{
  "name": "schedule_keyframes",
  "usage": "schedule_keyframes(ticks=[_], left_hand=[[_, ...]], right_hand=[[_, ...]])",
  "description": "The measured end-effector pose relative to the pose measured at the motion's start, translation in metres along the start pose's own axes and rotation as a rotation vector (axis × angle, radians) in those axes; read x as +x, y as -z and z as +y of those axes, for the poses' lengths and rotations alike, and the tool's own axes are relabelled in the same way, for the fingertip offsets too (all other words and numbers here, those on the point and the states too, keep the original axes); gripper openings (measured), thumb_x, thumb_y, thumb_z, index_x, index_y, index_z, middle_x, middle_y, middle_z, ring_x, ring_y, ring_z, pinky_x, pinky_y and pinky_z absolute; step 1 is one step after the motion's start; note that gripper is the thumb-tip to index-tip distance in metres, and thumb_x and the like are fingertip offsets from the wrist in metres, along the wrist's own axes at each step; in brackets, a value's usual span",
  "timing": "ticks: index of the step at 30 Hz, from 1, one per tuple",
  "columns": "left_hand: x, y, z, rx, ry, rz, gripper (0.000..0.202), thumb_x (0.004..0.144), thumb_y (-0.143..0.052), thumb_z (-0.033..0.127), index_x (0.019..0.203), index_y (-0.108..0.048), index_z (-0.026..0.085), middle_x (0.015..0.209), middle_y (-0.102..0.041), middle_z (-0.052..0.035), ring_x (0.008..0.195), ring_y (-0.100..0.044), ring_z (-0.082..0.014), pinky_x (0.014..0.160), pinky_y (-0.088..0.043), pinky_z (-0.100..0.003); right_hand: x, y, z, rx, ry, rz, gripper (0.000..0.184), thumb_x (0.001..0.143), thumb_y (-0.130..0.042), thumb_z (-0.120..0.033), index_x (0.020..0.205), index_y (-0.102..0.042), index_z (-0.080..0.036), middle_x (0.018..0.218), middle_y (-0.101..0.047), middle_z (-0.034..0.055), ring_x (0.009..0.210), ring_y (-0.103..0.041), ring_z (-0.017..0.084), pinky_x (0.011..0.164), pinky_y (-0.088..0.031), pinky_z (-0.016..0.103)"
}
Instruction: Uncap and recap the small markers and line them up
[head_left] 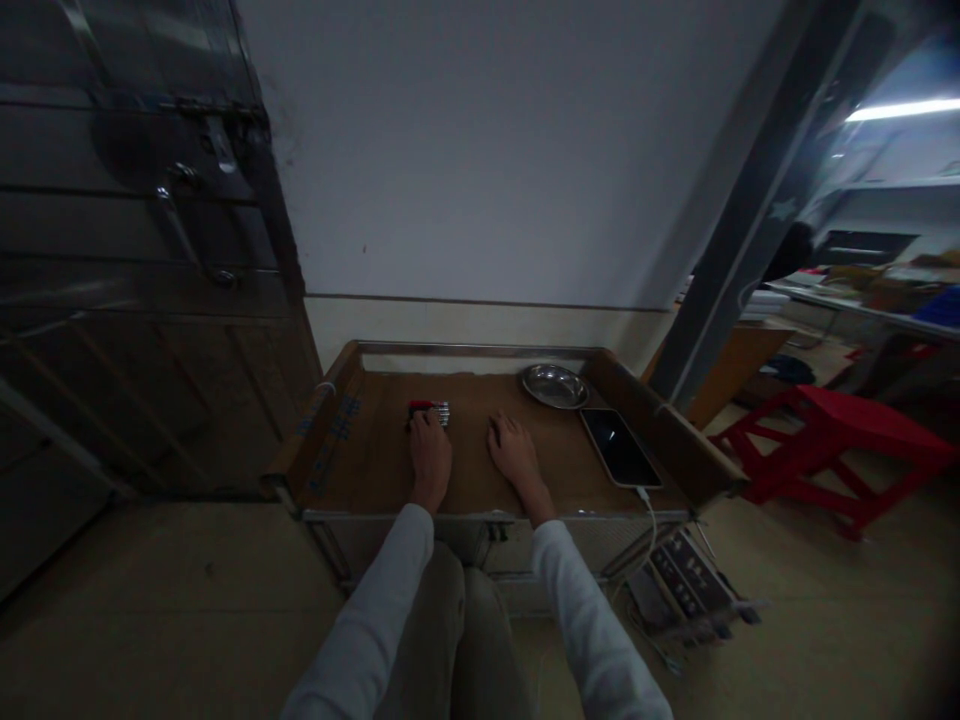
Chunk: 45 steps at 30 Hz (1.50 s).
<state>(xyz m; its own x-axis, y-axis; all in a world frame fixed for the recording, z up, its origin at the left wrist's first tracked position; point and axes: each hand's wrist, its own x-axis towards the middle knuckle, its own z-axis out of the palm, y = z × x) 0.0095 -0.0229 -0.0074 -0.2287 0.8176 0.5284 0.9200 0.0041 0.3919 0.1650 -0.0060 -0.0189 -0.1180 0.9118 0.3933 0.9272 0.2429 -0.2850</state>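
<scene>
My left hand [431, 458] lies over the near side of a small bunch of red-and-black pieces with shiny silver ends [444, 410]. Its fingers are bent down onto the dark part of the bunch and partly cover it; the exact kind of the pieces is too small to tell. To the right, my right hand [516, 452] rests palm down on the brown cardboard surface [480, 395], fingers stretched forward, thumb slightly apart, holding nothing. Behind and right of it stands a round metal dish [555, 386]. A phone [619, 447] lies farther right with a white cable plugged in.
Raised side boards [675, 450] and a back rail [480, 350] bound the work surface. A wall [487, 160] rises behind it, with a metal door [127, 220] at left. On the right are a red stool [832, 440] and a dark box-shaped unit [690, 585] on the floor.
</scene>
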Motion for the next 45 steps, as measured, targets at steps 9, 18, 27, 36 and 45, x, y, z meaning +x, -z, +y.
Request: schedule_keyframes(ticks=[9, 18, 27, 36, 45], left_hand=[[0.004, -0.011, 0.007, -0.269, -0.486, -0.300, 0.017, 0.082, -0.044, 0.009, 0.089, -0.055, 0.019, 0.093, -0.054, -0.0046, 0.092, -0.052, -0.0173, 0.088, -0.042, -0.032], [0.005, -0.012, 0.004, -0.310, -0.438, -0.316, 0.017, 0.082, -0.045, 0.009, 0.090, -0.056, 0.020, 0.095, -0.054, -0.0039, 0.093, -0.052, -0.0165, 0.090, -0.041, -0.033], [0.005, -0.006, 0.007, -0.291, -0.434, -0.311, 0.019, 0.084, -0.042, 0.009, 0.090, -0.056, 0.020, 0.094, -0.054, -0.0038, 0.091, -0.053, -0.0162, 0.088, -0.042, -0.032], [0.005, -0.008, 0.006, -0.263, -0.434, -0.307, 0.018, 0.083, -0.044, 0.010, 0.091, -0.056, 0.020, 0.095, -0.054, -0.0039, 0.094, -0.052, -0.0167, 0.090, -0.041, -0.033], [-0.010, 0.008, 0.003, -0.230, -0.488, -0.319, 0.018, 0.085, -0.042, 0.012, 0.095, -0.055, 0.020, 0.099, -0.055, -0.0050, 0.095, -0.052, -0.0177, 0.087, -0.042, -0.032]], right_hand=[[-0.002, 0.001, 0.010, 0.028, 0.056, -0.002, 0.040, 0.090, -0.033, -0.023, 0.125, -0.051, -0.014, 0.131, -0.051, 0.0124, 0.123, -0.043, 0.021, 0.103, -0.032, 0.037], [-0.001, 0.000, 0.013, 0.081, 0.067, 0.041, 0.037, 0.088, -0.035, -0.018, 0.119, -0.055, -0.013, 0.124, -0.056, 0.0117, 0.119, -0.048, 0.019, 0.103, -0.033, 0.033], [-0.001, 0.002, 0.011, 0.091, 0.044, 0.020, 0.037, 0.087, -0.036, -0.017, 0.120, -0.054, -0.013, 0.124, -0.056, 0.0124, 0.118, -0.048, 0.019, 0.101, -0.034, 0.034], [-0.001, 0.003, 0.010, 0.103, 0.046, 0.013, 0.037, 0.087, -0.037, -0.017, 0.119, -0.055, -0.015, 0.122, -0.058, 0.0110, 0.117, -0.049, 0.019, 0.100, -0.034, 0.034], [-0.002, 0.005, 0.009, 0.086, 0.034, 0.008, 0.036, 0.088, -0.036, -0.018, 0.119, -0.054, -0.014, 0.123, -0.057, 0.0110, 0.117, -0.048, 0.019, 0.099, -0.034, 0.032]])
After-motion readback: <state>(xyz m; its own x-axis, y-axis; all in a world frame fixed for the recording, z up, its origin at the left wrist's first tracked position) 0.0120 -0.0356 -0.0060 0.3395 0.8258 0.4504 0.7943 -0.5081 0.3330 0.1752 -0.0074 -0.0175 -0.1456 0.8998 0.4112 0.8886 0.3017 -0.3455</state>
